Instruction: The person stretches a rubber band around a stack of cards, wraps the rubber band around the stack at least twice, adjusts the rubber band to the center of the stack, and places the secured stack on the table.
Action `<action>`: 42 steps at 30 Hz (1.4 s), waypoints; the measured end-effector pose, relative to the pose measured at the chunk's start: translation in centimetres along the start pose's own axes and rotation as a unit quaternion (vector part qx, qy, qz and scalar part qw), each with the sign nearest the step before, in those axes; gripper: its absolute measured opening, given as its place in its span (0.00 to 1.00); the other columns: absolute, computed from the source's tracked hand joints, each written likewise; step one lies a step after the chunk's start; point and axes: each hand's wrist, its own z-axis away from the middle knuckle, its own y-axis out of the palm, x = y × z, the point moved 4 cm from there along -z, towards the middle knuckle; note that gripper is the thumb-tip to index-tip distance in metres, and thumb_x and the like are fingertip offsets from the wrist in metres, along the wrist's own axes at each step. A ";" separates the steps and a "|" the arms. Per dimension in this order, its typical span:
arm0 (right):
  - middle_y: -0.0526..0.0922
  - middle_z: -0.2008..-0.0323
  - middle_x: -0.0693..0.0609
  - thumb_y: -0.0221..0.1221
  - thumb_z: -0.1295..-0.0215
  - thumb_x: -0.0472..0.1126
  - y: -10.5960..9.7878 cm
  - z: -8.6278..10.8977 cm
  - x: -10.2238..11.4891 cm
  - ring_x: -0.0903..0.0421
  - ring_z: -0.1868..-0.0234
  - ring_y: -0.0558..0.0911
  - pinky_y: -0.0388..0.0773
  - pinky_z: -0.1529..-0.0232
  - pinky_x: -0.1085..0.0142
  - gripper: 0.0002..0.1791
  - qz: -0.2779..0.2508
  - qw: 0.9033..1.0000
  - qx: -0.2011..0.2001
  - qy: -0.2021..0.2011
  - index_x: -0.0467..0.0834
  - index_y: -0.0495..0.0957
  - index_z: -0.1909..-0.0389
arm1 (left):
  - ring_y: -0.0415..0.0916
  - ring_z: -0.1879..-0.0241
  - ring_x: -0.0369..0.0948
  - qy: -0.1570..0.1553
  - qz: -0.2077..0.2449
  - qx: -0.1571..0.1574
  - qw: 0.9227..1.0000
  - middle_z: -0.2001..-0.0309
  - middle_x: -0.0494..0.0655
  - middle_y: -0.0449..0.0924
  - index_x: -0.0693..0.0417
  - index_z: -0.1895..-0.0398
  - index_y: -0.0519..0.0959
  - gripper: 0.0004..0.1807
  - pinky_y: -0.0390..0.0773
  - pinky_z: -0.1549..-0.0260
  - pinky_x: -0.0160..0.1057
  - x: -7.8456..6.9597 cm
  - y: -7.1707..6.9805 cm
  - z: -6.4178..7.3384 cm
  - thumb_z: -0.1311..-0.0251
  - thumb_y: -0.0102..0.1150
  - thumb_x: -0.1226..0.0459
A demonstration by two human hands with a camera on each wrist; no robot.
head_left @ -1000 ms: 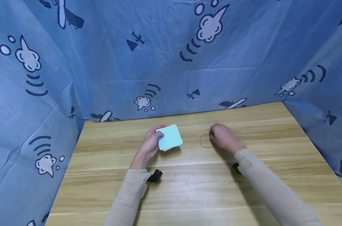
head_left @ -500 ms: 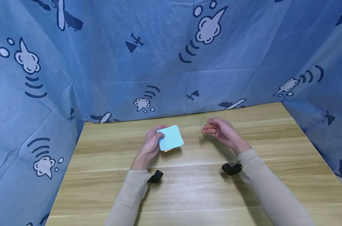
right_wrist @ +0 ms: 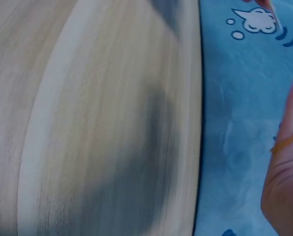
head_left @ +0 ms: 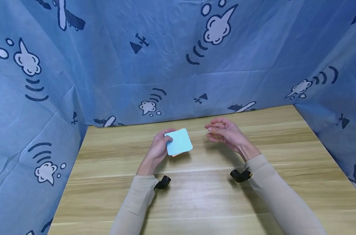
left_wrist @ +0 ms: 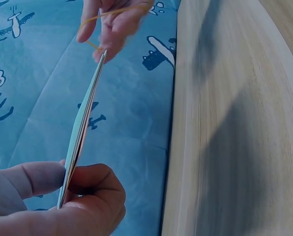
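My left hand (head_left: 158, 147) pinches a thin stack of square, round-cornered cards (head_left: 179, 142), thumb on the top face and curled fingers beneath. The top card is light blue, and an orange edge peeks out below it. Seen edge-on in the left wrist view, the stack (left_wrist: 82, 125) tilts upward, its far end overlapping the right fingertips. To the right in the head view, my right hand (head_left: 226, 133) is raised with its fingers spread and loosely bent. A yellow rubber band (left_wrist: 118, 12) is looped around those fingers, stretched between thumb and fingers in the left wrist view.
Both hands are above a wooden table (head_left: 195, 202). A blue patterned cloth (head_left: 122, 71) hangs along its back and sides. Black wrist devices are on both sleeves, one (head_left: 162, 182) left and one (head_left: 240, 176) right.
My right hand has lifted the rubber band from the table, turned over and spread its fingers inside it, shifting slightly left. My left hand still holds the cards in nearly the same place.
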 end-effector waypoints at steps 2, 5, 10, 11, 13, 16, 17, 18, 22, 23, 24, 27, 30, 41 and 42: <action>0.85 0.56 0.46 0.61 0.35 0.25 0.3 0.0 -0.1 0.51 0.57 0.86 0.78 0.46 0.51 0.19 0.040 0.999 -0.006 -0.009 0.36 0.66 0.46 | 0.72 0.50 0.46 0.003 -0.002 0.002 1.000 0.41 0.62 0.68 0.72 0.31 0.63 0.29 0.78 0.58 0.35 -0.1 0.1 0.0 0.38 0.39 0.78; 0.85 0.60 0.47 0.62 0.37 0.24 0.8 0.0 -0.3 0.54 0.57 0.85 0.80 0.48 0.57 0.20 0.092 0.995 -0.011 -0.021 0.35 0.66 0.49 | 0.72 0.49 0.46 0.005 -0.002 0.004 1.000 0.41 0.61 0.68 0.73 0.32 0.64 0.28 0.77 0.58 0.36 -0.2 0.3 0.0 0.38 0.39 0.78; 0.80 0.54 0.39 0.63 0.39 0.24 1.6 0.1 -0.6 0.49 0.56 0.84 0.79 0.47 0.51 0.25 0.133 0.991 0.000 -0.033 0.36 0.65 0.44 | 0.71 0.50 0.46 0.003 -0.006 0.011 1.000 0.42 0.61 0.68 0.72 0.33 0.65 0.27 0.76 0.58 0.36 -0.3 0.7 0.1 0.38 0.40 0.78; 0.78 0.52 0.37 0.63 0.39 0.24 1.8 0.1 -0.5 0.46 0.56 0.83 0.78 0.46 0.48 0.27 0.134 0.990 0.006 -0.036 0.36 0.64 0.42 | 0.71 0.50 0.46 0.002 -0.007 0.013 1.000 0.42 0.61 0.68 0.72 0.33 0.65 0.27 0.76 0.58 0.36 -0.3 0.8 0.2 0.38 0.40 0.78; 0.75 0.50 0.34 0.63 0.40 0.24 2.2 0.1 -0.5 0.43 0.55 0.83 0.76 0.46 0.43 0.31 0.134 0.990 0.018 -0.041 0.36 0.61 0.39 | 0.71 0.50 0.46 -0.003 -0.010 0.015 1.000 0.42 0.60 0.68 0.72 0.33 0.65 0.27 0.76 0.58 0.37 -0.3 0.9 0.2 0.38 0.39 0.78; 0.72 0.48 0.35 0.65 0.42 0.24 2.6 0.1 -0.3 0.39 0.55 0.83 0.76 0.48 0.40 0.37 0.133 0.990 0.033 -0.043 0.37 0.57 0.35 | 0.71 0.49 0.47 -0.006 -0.012 0.017 1.000 0.42 0.60 0.68 0.72 0.33 0.65 0.27 0.76 0.57 0.37 -0.2 1.0 0.1 0.37 0.39 0.78; 0.72 0.47 0.35 0.66 0.42 0.25 2.7 0.1 -0.3 0.39 0.54 0.83 0.77 0.48 0.41 0.39 0.137 0.989 0.038 -0.042 0.38 0.56 0.34 | 0.71 0.49 0.47 -0.007 -0.013 0.019 1.000 0.42 0.60 0.68 0.72 0.32 0.64 0.27 0.75 0.56 0.37 -0.2 1.1 0.1 0.38 0.39 0.78; 0.72 0.47 0.35 0.66 0.43 0.25 2.8 0.1 -0.3 0.39 0.53 0.83 0.78 0.49 0.43 0.41 0.143 0.988 0.042 -0.041 0.40 0.55 0.33 | 0.71 0.49 0.47 -0.009 -0.014 0.021 1.000 0.42 0.60 0.68 0.73 0.32 0.64 0.28 0.75 0.56 0.38 -0.2 1.2 0.1 0.38 0.40 0.78; 0.69 0.42 0.31 0.68 0.43 0.28 3.2 0.1 -0.2 0.39 0.47 0.82 0.81 0.52 0.54 0.45 0.164 0.984 0.065 -0.033 0.44 0.51 0.31 | 0.71 0.51 0.46 -0.010 -0.022 0.031 0.999 0.44 0.59 0.70 0.73 0.34 0.65 0.26 0.76 0.58 0.38 -0.1 1.5 0.1 0.38 0.40 0.78; 0.68 0.41 0.30 0.68 0.43 0.29 3.3 0.0 -0.2 0.39 0.46 0.81 0.81 0.52 0.56 0.46 0.169 0.983 0.071 -0.034 0.44 0.50 0.31 | 0.72 0.52 0.46 -0.012 -0.024 0.035 0.999 0.45 0.58 0.70 0.72 0.34 0.66 0.26 0.77 0.59 0.38 -0.1 1.7 0.1 0.37 0.40 0.78; 0.67 0.40 0.29 0.69 0.43 0.29 3.4 0.0 -0.2 0.37 0.44 0.80 0.81 0.52 0.57 0.47 0.169 0.982 0.076 -0.033 0.45 0.49 0.30 | 0.72 0.52 0.46 -0.013 -0.028 0.038 0.999 0.45 0.58 0.70 0.71 0.35 0.67 0.25 0.77 0.59 0.38 -0.1 1.8 0.1 0.37 0.40 0.78; 0.66 0.39 0.28 0.70 0.44 0.30 3.7 -0.1 -0.2 0.33 0.41 0.77 0.81 0.52 0.56 0.49 0.169 0.981 0.086 -0.029 0.45 0.47 0.30 | 0.73 0.53 0.45 -0.016 -0.039 0.053 0.998 0.45 0.57 0.71 0.70 0.36 0.68 0.25 0.77 0.61 0.37 0.0 2.1 0.1 0.37 0.40 0.78; 0.66 0.38 0.29 0.71 0.45 0.31 3.9 -0.3 -0.2 0.31 0.40 0.75 0.82 0.52 0.55 0.50 0.178 0.980 0.088 -0.023 0.47 0.47 0.29 | 0.73 0.54 0.44 -0.017 -0.047 0.065 0.997 0.44 0.57 0.71 0.70 0.36 0.68 0.25 0.77 0.61 0.37 -0.1 2.4 0.1 0.37 0.40 0.77; 0.67 0.40 0.35 0.72 0.46 0.33 4.7 -0.6 -0.7 0.37 0.44 0.79 0.80 0.55 0.58 0.54 0.199 0.975 0.094 0.001 0.46 0.44 0.28 | 0.74 0.56 0.42 -0.020 -0.059 0.078 0.995 0.46 0.56 0.72 0.71 0.34 0.67 0.26 0.77 0.63 0.35 -0.2 3.0 0.1 0.37 0.40 0.77; 0.67 0.39 0.35 0.72 0.46 0.33 4.8 -0.6 -0.8 0.39 0.44 0.80 0.80 0.56 0.58 0.54 0.199 0.975 0.094 0.002 0.46 0.44 0.28 | 0.74 0.57 0.42 -0.019 -0.056 0.076 0.995 0.46 0.56 0.73 0.71 0.35 0.67 0.25 0.77 0.63 0.35 -0.3 3.1 0.1 0.37 0.40 0.77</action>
